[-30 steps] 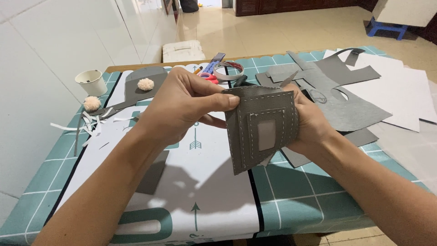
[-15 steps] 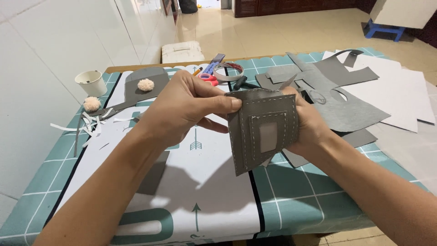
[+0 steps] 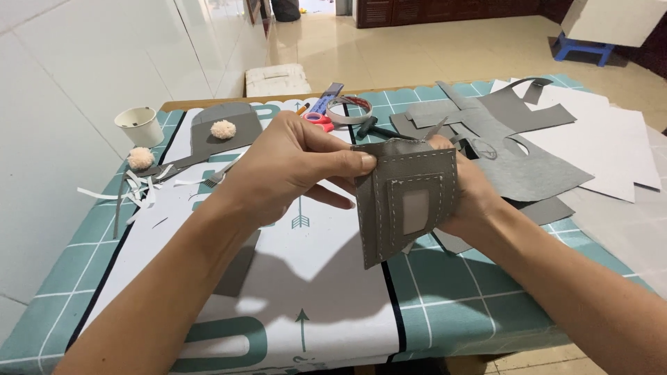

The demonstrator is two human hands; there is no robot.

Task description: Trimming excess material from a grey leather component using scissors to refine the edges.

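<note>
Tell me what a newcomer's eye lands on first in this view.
First comes the grey stitched piece with a pale window, held up mid-frame above the table between the left hand and the right hand. Behind it, at the right, lie grey cut sheets beside white paper. At the far left stand a white cup and two peach pompoms.

The grey stitched piece (image 3: 406,201) hides most of the right hand (image 3: 467,198).
</note>
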